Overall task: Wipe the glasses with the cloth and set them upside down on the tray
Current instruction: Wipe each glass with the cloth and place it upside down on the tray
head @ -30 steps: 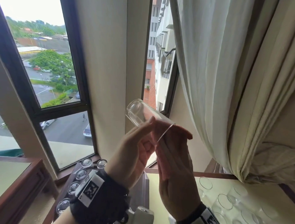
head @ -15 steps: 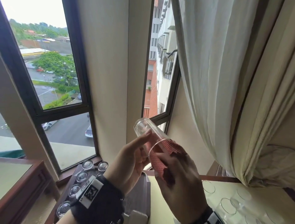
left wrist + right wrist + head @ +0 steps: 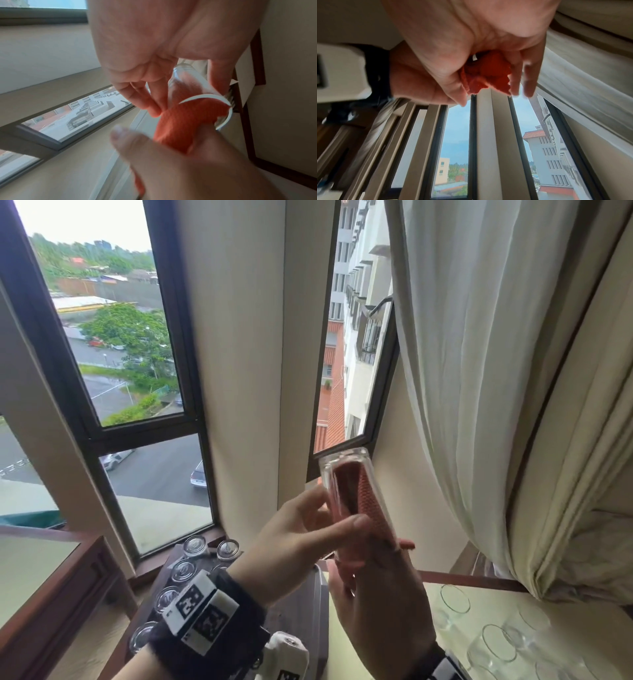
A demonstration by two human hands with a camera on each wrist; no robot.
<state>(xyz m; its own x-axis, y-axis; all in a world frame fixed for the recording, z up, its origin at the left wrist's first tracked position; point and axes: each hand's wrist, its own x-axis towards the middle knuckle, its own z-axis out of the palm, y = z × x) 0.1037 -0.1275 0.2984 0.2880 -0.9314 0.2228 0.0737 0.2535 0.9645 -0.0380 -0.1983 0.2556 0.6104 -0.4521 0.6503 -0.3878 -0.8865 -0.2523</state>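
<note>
A tall clear glass [image 3: 354, 498] is held up in front of the window, base up and mouth toward me. My left hand [image 3: 305, 539] grips its side with fingers and thumb. A red cloth [image 3: 368, 508] fills the inside of the glass [image 3: 188, 86], and my right hand [image 3: 380, 604] pushes the cloth [image 3: 185, 119] in from the mouth, fingers wrapped in it. In the right wrist view the cloth [image 3: 486, 75] is bunched between the right fingers. Several wiped glasses [image 3: 191, 556] stand upside down on the dark tray [image 3: 294, 604] at lower left.
Several upright clear glasses [image 3: 496, 645] stand on the pale table [image 3: 428, 611] at lower right. A cream curtain [image 3: 496, 371] hangs close on the right. A wooden cabinet [image 3: 51, 583] sits at lower left, window panes behind.
The glass has swung from lying tilted to the left to nearly upright, base up, and moved right. The cloth has gone deep inside it with my right fingers.
</note>
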